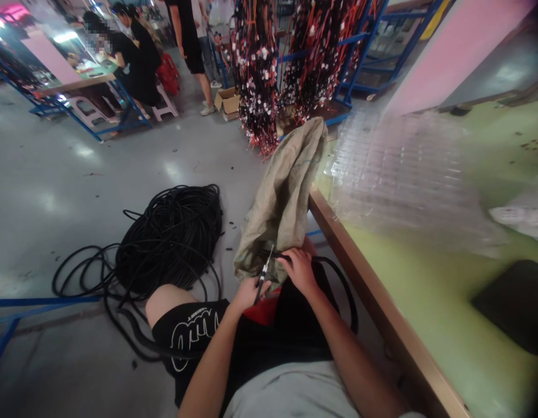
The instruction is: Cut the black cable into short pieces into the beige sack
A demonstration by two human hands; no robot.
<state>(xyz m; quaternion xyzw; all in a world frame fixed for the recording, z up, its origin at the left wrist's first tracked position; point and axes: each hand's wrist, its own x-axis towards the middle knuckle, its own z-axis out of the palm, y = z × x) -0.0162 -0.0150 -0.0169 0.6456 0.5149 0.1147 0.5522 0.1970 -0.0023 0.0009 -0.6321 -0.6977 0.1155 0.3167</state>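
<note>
In the head view, my left hand (250,294) is closed round the handles of what look like scissors (264,273), with a slim silver blade and black grips. The blade points up and away, against the end of a black tube (339,268). My right hand (300,270) pinches that tube just right of the blade. From there the tube bends down past my right thigh. Below both hands lies the gathered mouth of a khaki cloth sack (275,197), which leans up against the table. Whether the blade has gone into the tube is too small to tell.
A big coil of black tube (168,241) lies on the floor at left, with short black bits beside it. The wood-edged green table (408,249) at right bears clear plastic trays (395,168). Wire harnesses (258,69) hang ahead. People sit and stand at the back left.
</note>
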